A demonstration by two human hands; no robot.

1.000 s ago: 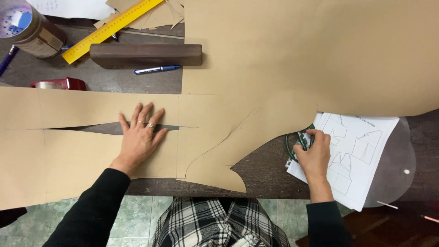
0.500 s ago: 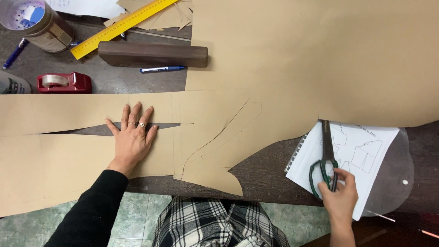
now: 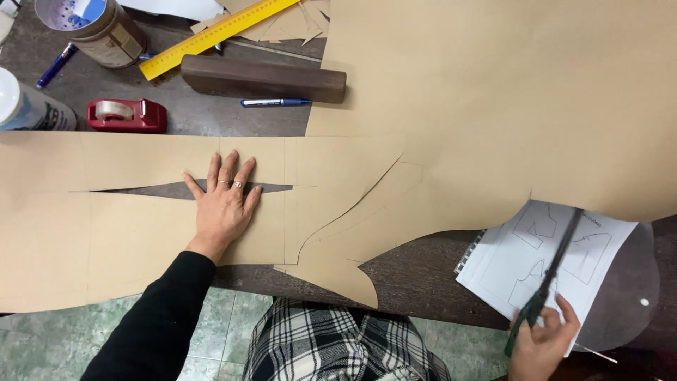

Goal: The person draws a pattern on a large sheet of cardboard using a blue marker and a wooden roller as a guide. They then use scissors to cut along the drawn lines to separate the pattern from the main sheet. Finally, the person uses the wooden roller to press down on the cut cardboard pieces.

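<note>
Right hand (image 3: 543,339) gripped scissors (image 3: 553,271), blades shut, pointing away over notebook (image 3: 522,247); paper (image 3: 395,212) lay leftward, under flat, spread left hand (image 3: 222,204).

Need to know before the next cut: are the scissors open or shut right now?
Shut, as far as shows: the scissors form one dark line over the spiral notebook, no gap between blades. The right hand grips the green handles.
</note>
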